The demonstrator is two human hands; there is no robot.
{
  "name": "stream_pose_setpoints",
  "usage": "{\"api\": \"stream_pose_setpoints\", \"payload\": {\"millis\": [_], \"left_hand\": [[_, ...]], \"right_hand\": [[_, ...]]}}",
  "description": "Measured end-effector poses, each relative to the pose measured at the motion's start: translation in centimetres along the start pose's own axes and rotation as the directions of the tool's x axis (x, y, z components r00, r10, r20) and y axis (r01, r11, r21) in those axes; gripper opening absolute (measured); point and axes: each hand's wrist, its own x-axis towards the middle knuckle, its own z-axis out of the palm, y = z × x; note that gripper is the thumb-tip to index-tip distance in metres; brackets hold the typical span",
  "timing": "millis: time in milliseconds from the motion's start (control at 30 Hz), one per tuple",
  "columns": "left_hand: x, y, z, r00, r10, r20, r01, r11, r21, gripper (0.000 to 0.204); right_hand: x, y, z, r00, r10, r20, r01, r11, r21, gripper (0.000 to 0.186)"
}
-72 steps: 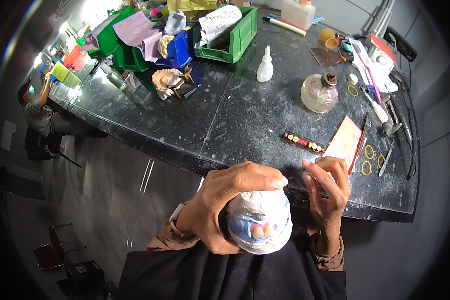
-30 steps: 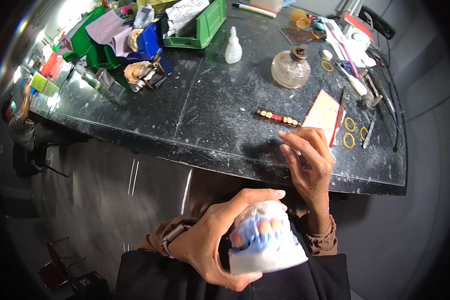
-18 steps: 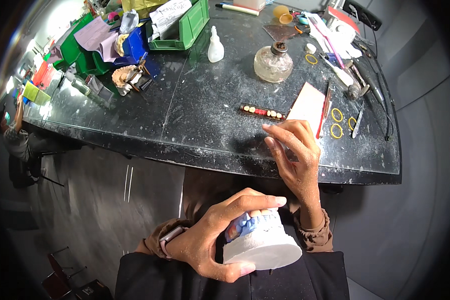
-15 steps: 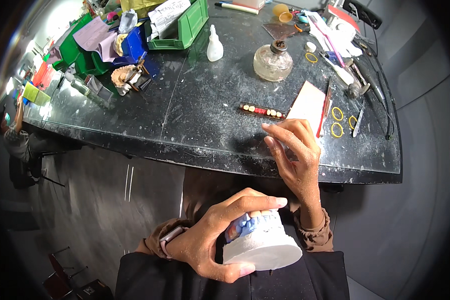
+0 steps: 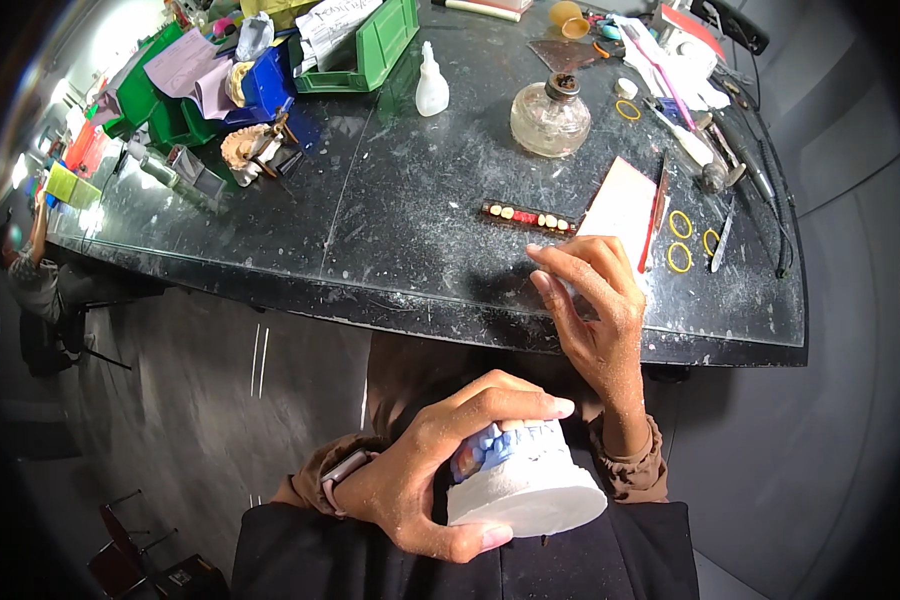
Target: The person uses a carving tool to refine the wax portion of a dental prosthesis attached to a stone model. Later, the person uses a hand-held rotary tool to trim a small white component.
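My left hand grips a white plaster dental cast, fingers over its top and thumb on its round base; blue material with pale tooth shapes shows on it. My right hand is raised at the table's front edge, fingers loosely bent and apart, with nothing visible in them. Beyond it lie a strip of denture teeth, a pale pink sheet with a red edge and several yellow rubber rings.
The dark table bears green bins, a blue bin, an articulated model, a squeeze bottle, a glass spirit lamp and tools. A person sits at the far left.
The cast in my left hand has tilted, turning its round base into view. My right hand has separated from it, raised toward the table. The table appears higher in the picture.
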Motion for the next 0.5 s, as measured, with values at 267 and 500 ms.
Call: {"api": "stream_pose_setpoints", "payload": {"millis": [267, 500], "left_hand": [[-0.1, -0.03, -0.14, 1.0, -0.022, 0.001, 0.022, 1.0, -0.016, 0.078], [-0.12, 0.01, -0.01, 1.0, -0.023, -0.005, 0.023, 1.0, -0.017, 0.078]], "right_hand": [[-0.03, 0.07, 0.05, 1.0, -0.012, 0.003, 0.012, 1.0, -0.015, 0.025], [-0.06, -0.01, 0.07, 1.0, -0.007, 0.0, 0.007, 1.0, -0.017, 0.026]]}}
